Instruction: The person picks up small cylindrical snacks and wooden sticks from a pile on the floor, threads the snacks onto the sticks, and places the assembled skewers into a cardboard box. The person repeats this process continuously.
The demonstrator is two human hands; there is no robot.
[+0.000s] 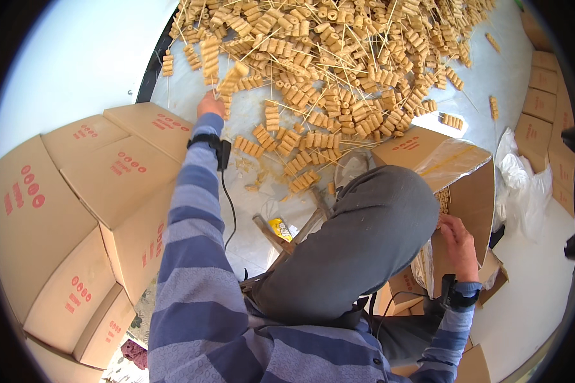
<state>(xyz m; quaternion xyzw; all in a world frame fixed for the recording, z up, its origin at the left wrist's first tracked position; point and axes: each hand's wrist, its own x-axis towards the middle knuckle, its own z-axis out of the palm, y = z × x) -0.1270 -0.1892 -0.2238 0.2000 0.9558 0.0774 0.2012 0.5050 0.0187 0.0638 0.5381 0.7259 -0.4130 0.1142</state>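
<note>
A big heap of skewers, each with tan, ridged rolled pieces threaded on a thin stick, covers the pale surface at the far side. At the heap's left edge my left hand is closed round the stick ends of a few skewers, whose rolled pieces point away from me. My right hand is beside my knee, at the mouth of an open cardboard box. Its fingers are bent inward, and what they hold, if anything, is hidden. Rolled pieces show inside this box, which has a clear plastic liner.
Closed cardboard boxes with red print are stacked at the left. More boxes line the far right, near a crumpled white plastic bag. Beside my leg are a wooden stool frame and a yellow can. Single skewers lie apart from the heap.
</note>
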